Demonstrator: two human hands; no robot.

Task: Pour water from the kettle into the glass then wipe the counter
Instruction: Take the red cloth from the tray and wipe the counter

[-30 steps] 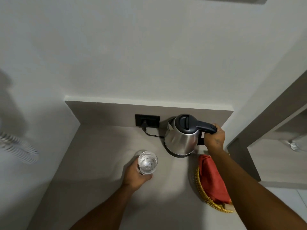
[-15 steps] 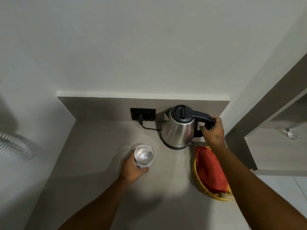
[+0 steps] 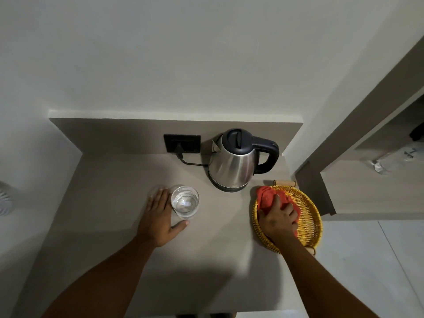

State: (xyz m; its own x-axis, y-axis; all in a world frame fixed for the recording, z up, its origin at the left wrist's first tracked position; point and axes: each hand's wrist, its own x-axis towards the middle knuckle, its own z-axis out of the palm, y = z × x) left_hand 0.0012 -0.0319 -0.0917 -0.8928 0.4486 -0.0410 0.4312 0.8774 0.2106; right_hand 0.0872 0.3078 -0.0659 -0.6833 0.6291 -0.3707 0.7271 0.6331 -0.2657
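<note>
Dim, even indoor light, soft shadows beneath both forearms on the counter (image 3: 128, 260), wide-angle bending at edges, sharp centre

Red cloth (image 3: 267, 198), yellow woven basket (image 3: 307, 216), steel-and-black kettle (image 3: 234, 166)

Glass (image 3: 185, 201) left of kettle (image 3: 234, 167); cloth (image 3: 267, 198) in basket (image 3: 309, 216).

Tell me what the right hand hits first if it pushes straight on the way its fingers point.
The right hand already lies on the red cloth in the basket. Past the cloth, probably the basket's far rim, then the kettle; depth is unclear.
</note>
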